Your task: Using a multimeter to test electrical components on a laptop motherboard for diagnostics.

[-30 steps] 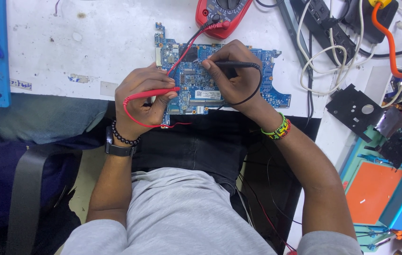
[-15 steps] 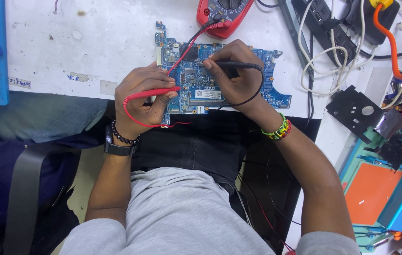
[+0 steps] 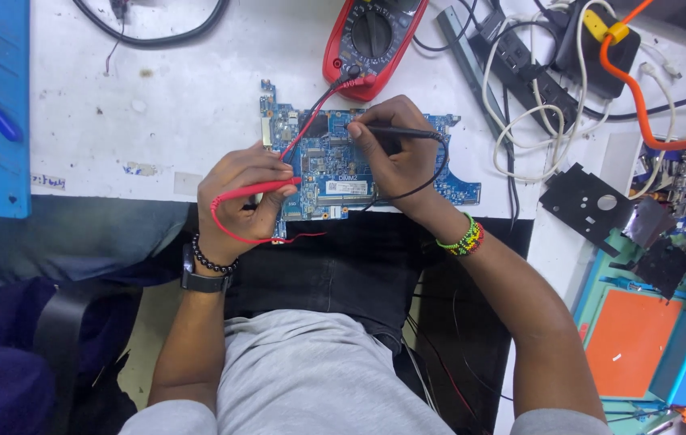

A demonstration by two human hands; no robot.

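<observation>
At the near edge of the worktop (image 3: 158, 105) sits a blue board (image 3: 335, 173), long axis running 9 to 3 o'clock, its near edge about level with the worktop's lip above the lap. Left hand (image 3: 242, 197) has a closed grip on the red probe (image 3: 258, 191), which lies roughly 9 to 3 with its tip toward the board's middle. Right hand (image 3: 395, 157) pinches the black probe (image 3: 395, 130) pen-style, tip pointing toward 9 o'clock onto the chips. Both leads run up to the red meter (image 3: 371, 40) at 12 o'clock. Looks to me like probing is mid-way: both tips seem down on the board, can't read the dial. Cable tangle (image 3: 536, 89) sits at 2 o'clock, black bracket (image 3: 588, 205) at 3.
</observation>
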